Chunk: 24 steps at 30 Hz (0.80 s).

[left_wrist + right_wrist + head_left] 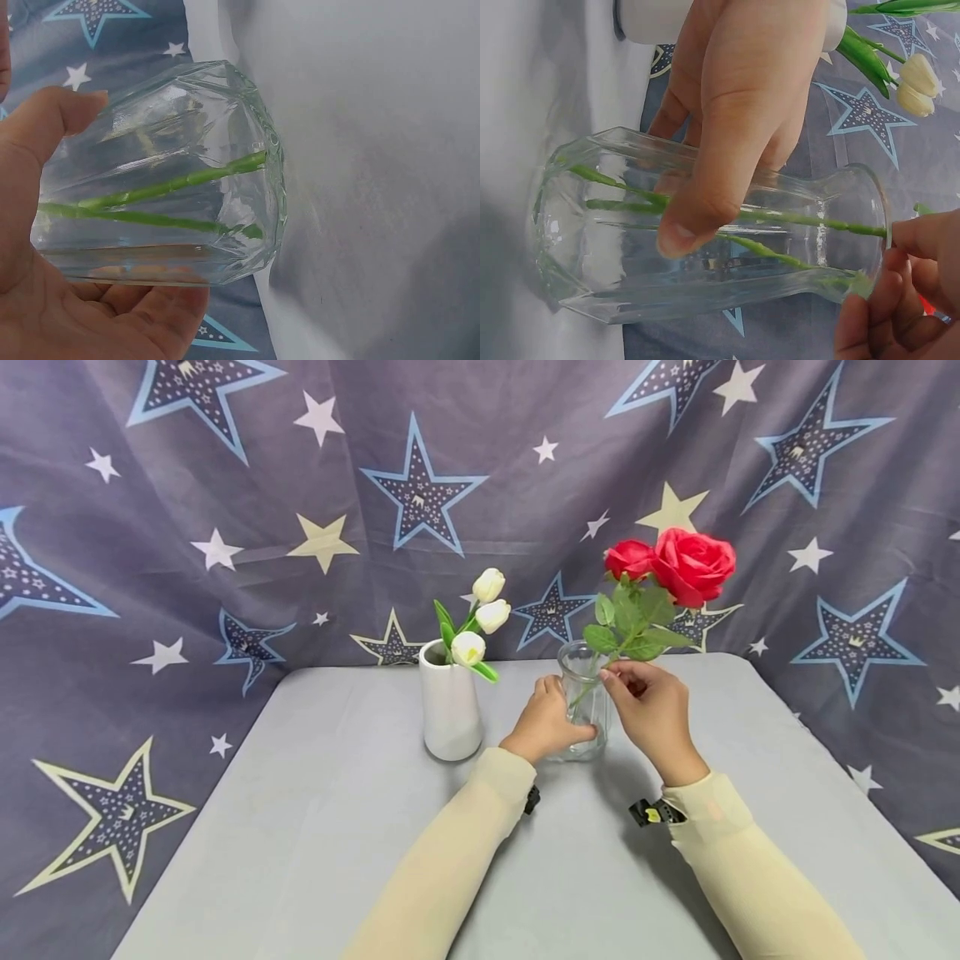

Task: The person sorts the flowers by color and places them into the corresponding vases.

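A clear faceted glass vase (579,662) stands on the table, and my left hand (551,722) grips its body from the left. The thumb lies across the near side of the glass, while the other fingers wrap the far side. At the vase's mouth my right hand (654,714) pinches a green rose stem (847,226) between thumb and fingers. Above that hand are two red roses (693,568) with green leaves, leaning right. Inside the glass, two green stems (180,182) reach down near the bottom and cross each other.
To the left of the glass vase stands a white vase (452,714) with white tulips (491,616) leaning right out of it. Both vases stand toward the back of the grey-covered table (315,827). A star-patterned cloth (270,510) hangs behind and along the sides.
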Tool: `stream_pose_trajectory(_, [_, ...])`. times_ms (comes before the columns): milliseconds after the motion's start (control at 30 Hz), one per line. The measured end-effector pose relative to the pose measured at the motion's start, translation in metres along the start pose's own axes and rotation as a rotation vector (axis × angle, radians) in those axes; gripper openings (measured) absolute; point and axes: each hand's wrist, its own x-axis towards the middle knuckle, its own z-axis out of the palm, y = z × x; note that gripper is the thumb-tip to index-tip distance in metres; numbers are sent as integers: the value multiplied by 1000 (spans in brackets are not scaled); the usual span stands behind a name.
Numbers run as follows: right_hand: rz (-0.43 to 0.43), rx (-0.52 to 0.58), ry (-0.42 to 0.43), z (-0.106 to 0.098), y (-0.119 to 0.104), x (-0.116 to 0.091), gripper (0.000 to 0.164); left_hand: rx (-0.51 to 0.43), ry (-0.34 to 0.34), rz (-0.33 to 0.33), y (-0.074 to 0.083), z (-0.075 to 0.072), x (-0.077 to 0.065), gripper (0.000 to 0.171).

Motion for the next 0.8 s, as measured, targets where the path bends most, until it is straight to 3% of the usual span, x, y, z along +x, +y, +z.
stream_pose_trajectory(333, [42, 64, 10, 0, 4, -1, 17, -5, -2, -2, 1, 1, 0, 104])
stream_pose_trajectory(800, [195, 120, -4, -1, 5, 2, 29, 7, -8, -13, 0, 0, 1, 110])
